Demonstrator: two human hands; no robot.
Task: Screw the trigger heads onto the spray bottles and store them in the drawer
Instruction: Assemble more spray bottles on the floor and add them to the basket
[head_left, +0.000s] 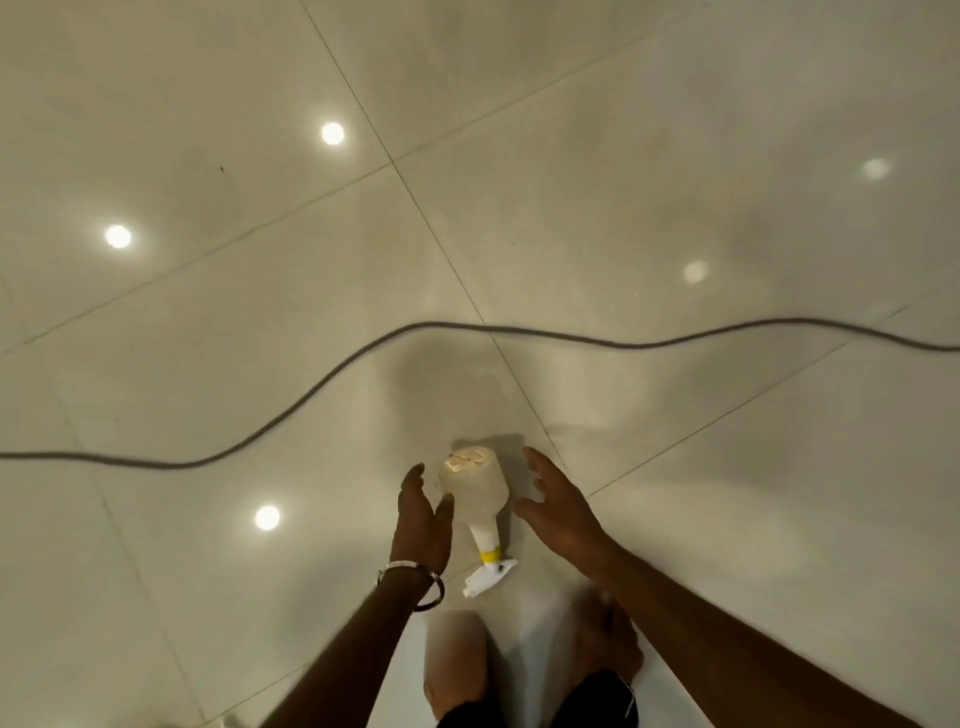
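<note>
The spray bottle (474, 486) could roll or slip away if the hands close on it too fast, because the floor (675, 182) is smooth and shiny. It lies on its side on the floor, bottom end away from the person. It is pale and cloudy, with a yellow ring and a white trigger head (488, 576) already on. The left hand (421, 519) and the right hand (558, 506) sit on each side, fingers spread wide, holding nothing. A dark cable (322, 376) lies farther off
</note>
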